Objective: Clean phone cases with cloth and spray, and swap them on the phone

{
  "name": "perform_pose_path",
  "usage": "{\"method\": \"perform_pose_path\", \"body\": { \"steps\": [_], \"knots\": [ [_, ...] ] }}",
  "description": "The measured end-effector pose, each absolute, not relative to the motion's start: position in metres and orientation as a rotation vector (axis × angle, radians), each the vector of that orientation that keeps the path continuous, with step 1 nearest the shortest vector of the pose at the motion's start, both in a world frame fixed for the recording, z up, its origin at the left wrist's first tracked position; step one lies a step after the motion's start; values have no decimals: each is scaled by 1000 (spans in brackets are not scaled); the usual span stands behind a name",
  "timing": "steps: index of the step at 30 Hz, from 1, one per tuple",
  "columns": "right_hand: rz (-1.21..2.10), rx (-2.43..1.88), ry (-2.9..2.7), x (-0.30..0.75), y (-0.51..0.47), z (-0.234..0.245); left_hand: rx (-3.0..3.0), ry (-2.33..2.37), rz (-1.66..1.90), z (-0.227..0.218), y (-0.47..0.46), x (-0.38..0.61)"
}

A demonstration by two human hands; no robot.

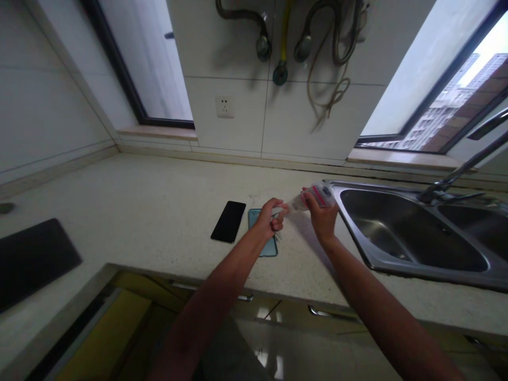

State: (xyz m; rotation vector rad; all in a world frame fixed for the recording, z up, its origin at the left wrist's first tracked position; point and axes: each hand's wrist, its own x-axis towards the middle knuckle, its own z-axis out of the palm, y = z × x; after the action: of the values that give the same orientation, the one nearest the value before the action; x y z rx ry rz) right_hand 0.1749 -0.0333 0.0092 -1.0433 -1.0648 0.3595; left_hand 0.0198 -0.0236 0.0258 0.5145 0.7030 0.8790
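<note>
My right hand [323, 214] is closed around a small clear plastic packet [317, 196] with pink print, held just above the counter beside the sink. My left hand [270, 217] pinches the packet's left end, fingers closed. Under my left hand lies a teal phone case [266, 248], partly hidden by the wrist. A black phone [229, 221] lies flat on the counter just left of the case.
A beige stone counter [138, 211] runs along the tiled wall. A steel double sink [400, 233] with a tap [460, 172] sits at the right. A black cooktop [27, 259] lies at the far left. Hoses [333, 47] and a socket [225, 106] hang on the wall.
</note>
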Motion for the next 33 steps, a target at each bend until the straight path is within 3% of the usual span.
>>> {"method": "perform_pose_path", "body": {
  "steps": [7,15,22,27,33],
  "knots": [
    [284,-984,-1125,168,-46,23,563,605,866,29,-22,16],
    [-17,-1229,-1039,197,-43,40,715,757,1030,28,-14,14],
    [131,-1587,-992,223,-27,25,599,696,1104,26,3,2],
    [171,-1325,-972,224,-23,23,562,675,1120,30,0,3],
    [-108,-997,-1052,193,-48,38,557,685,1142,31,-3,6]
  ]
}}
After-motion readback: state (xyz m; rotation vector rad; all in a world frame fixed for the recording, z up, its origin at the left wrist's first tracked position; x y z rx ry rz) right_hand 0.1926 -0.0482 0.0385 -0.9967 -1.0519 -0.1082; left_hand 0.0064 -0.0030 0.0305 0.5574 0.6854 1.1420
